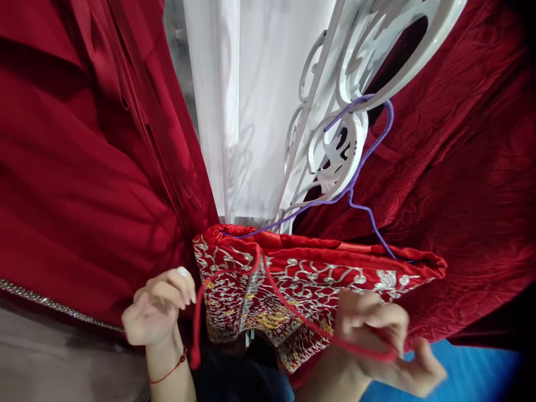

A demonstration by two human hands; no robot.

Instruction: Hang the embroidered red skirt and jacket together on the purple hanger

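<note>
Dark-red draped cloth [84,167] hung at nine o'clock, a silver-embroidered red garment [226,312] at six. Handling its red fabric cord [288,304] seemed the step: left hand [161,307] and right hand [371,324] curled by it, grip unclear; a firm hold seemed needed next.

White backdrop [263,84] was brightly lit, faint curling shadows across it. Glossy scrollwork [439,39] caught highlights. Right hand [366,314] showed motion blur; right-hand corners fell black.

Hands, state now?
Left hand: loosely curled, red cord beside it; grip unclear.
Right hand: blurred, cord across it; grip cannot be told.
</note>
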